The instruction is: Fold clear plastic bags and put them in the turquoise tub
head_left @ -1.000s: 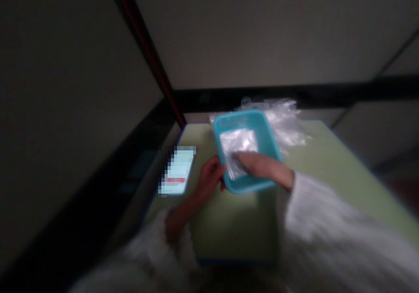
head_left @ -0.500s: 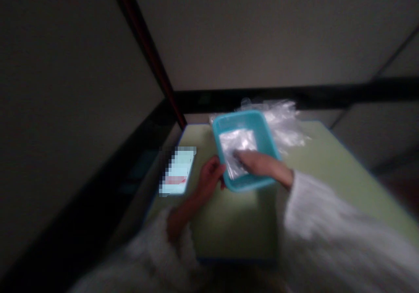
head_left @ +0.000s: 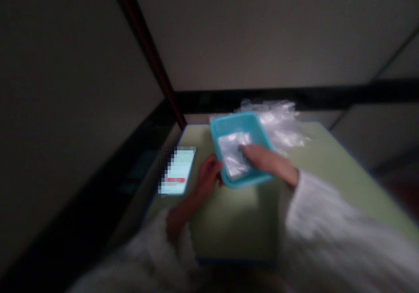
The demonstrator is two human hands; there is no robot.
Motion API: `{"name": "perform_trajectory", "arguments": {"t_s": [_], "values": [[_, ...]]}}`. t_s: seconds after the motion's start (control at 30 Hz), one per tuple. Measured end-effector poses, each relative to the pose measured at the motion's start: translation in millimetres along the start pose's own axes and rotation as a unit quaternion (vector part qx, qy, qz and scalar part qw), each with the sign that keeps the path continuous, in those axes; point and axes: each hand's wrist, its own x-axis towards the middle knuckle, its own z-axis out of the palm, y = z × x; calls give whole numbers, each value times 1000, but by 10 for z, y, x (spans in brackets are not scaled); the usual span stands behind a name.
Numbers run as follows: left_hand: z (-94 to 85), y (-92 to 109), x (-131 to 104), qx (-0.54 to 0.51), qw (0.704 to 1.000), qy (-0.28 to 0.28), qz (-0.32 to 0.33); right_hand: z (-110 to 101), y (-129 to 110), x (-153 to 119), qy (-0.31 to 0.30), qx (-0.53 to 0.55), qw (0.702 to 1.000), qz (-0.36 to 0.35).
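Head view: is dim and blurred (take the basin as the middle of the dial, with twelve pointing away from the wearer). Holds the teal basin [head_left: 240,120] by its rim at eight o'clock with the left hand [head_left: 207,175], fingers curled in narrowly against the edge. Has the right hand [head_left: 262,158] in over the rim from four o'clock, with the thumb over a clear plastic packet [head_left: 230,151] inside the basin. Cannot tell whether pinching that packet or merely touching it. Cannot tell either whether resting the basin on the pale green table [head_left: 330,166] or holding it above. Shows crumpled clear plastic [head_left: 284,125] just behind at one o'clock, and a lit screen [head_left: 178,171], partly pixelated, between eight and nine.
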Motion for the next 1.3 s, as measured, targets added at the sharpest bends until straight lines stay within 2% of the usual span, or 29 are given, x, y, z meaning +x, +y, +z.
{"name": "perform_trajectory", "arguments": {"t_s": [0.2,0.47,0.73,0.87,1.07,1.3], "values": [[-6,-8,13,0,1000,0,-1,-89,-131,-51,-50,-28,998,10],[1,24,11,-14,1000,5,-12,-221,-118,-53,-36,-28,999,15],[-133,-7,167,-56,996,65,33,-346,-42,18,109,13,994,22],[-239,-1,321,-77,990,104,55,-385,-60,21,152,39,987,27],[-374,50,545,-117,976,162,81,-302,-42,25,136,33,990,20],[-471,34,699,-135,970,174,103,-150,-7,49,98,12,995,27]]}}
